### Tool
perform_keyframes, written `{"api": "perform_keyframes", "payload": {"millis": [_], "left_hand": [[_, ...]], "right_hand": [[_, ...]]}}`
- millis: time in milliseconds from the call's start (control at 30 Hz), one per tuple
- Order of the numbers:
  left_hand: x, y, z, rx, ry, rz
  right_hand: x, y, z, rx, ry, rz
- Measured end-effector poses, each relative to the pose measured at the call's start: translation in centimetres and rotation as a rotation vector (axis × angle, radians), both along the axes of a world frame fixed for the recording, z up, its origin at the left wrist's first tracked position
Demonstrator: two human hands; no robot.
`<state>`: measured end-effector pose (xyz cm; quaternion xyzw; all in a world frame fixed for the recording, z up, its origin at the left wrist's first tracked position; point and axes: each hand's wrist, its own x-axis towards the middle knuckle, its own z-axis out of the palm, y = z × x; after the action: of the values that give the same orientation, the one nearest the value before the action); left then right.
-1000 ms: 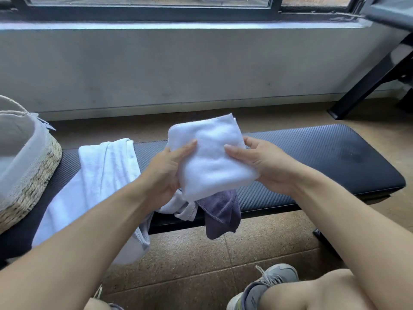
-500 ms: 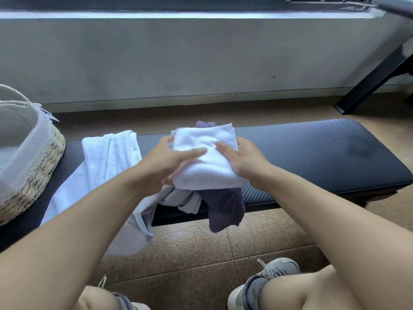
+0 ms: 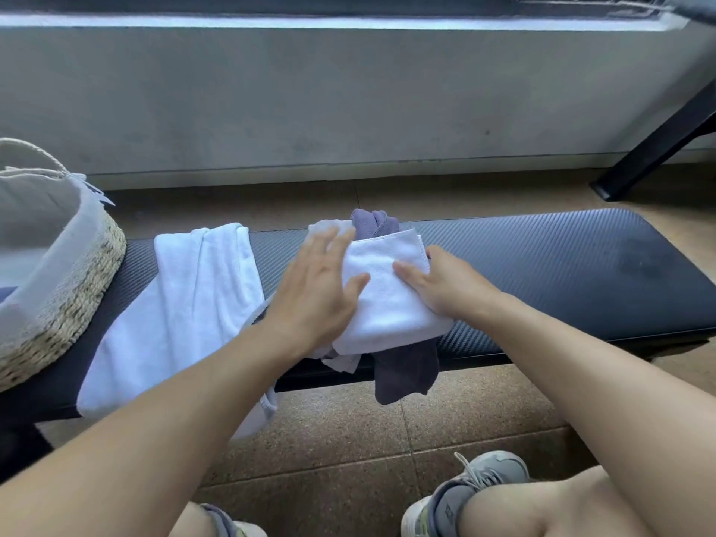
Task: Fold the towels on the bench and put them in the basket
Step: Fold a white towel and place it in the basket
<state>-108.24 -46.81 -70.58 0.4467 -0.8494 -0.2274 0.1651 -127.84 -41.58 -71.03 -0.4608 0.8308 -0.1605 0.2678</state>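
A small folded white towel [image 3: 383, 300] lies on the black padded bench [image 3: 561, 273], on top of a purple towel [image 3: 405, 368] that hangs over the front edge. My left hand [image 3: 317, 292] lies flat, fingers spread, over the folded towel's left side. My right hand [image 3: 445, 282] presses flat on its right side. A larger white towel [image 3: 186, 312] is draped over the bench to the left. The woven basket [image 3: 73, 292] with a pale cloth liner stands at the bench's left end.
A grey wall under a window runs behind the bench. A black slanted frame leg [image 3: 658, 149] stands at the right on the tiled floor. My knees and grey shoes [image 3: 465, 494] are below the bench's front edge.
The folded white towel came down from in front of me onto the pile on the bench. Both hands went from holding it to pressing flat on it.
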Motion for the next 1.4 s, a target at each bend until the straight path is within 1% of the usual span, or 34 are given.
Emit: {"api": "perform_keyframes", "payload": {"millis": [67,100,167,233,300,367,533,667,833,1000,1100,1200,1267,1400], "left_hand": [[-1.1,0.1,-0.9,-0.017,-0.070,-0.040],[-1.6,0.0,-1.2,-0.019,-0.115,-0.041],[-2.2,-0.2,-1.5,-0.037,-0.182,-0.040],[-2.5,-0.4,-1.8,-0.085,-0.234,-0.052],[-2.5,-0.5,-2.3,-0.141,-0.307,-0.079],[-2.5,-0.5,-2.8,-0.179,-0.374,-0.102],[-2.5,-0.6,-3.8,-0.175,-0.449,-0.111],[-2.6,-0.6,-4.3,-0.161,-0.478,-0.095],[-2.5,-0.6,-4.5,-0.127,-0.439,-0.102],[-2.3,-0.4,-4.4,-0.166,-0.401,-0.095],[-2.3,-0.4,-3.5,-0.201,-0.348,-0.061],[-2.2,-0.2,-2.7,-0.272,-0.263,-0.024],[-1.9,0.2,-2.8,-0.286,-0.260,-0.032],[-1.4,0.6,-4.8,-0.253,-0.364,-0.046]], "right_hand": [[0.3,0.1,0.8,-0.007,0.220,-0.015],[0.5,0.0,1.2,-0.077,0.308,-0.023],[1.1,-0.1,1.5,-0.274,0.380,0.028],[2.0,-0.3,0.9,-0.386,0.385,0.189],[2.8,-0.5,-0.4,-0.343,0.383,0.345],[2.7,-0.6,-1.8,-0.253,0.364,0.406],[1.3,-0.6,-4.2,-0.157,0.263,0.368],[1.3,-0.9,-4.8,-0.136,0.285,0.382],[1.4,-0.9,-4.6,-0.095,0.294,0.403],[0.5,-0.8,-3.1,-0.029,0.252,0.447],[0.8,-0.8,-1.9,-0.150,0.298,0.418],[2.0,-1.2,-1.4,-0.272,0.277,0.421],[2.7,-1.4,-2.0,-0.262,0.271,0.456],[3.1,-1.4,-4.1,-0.211,0.284,0.504]]}}
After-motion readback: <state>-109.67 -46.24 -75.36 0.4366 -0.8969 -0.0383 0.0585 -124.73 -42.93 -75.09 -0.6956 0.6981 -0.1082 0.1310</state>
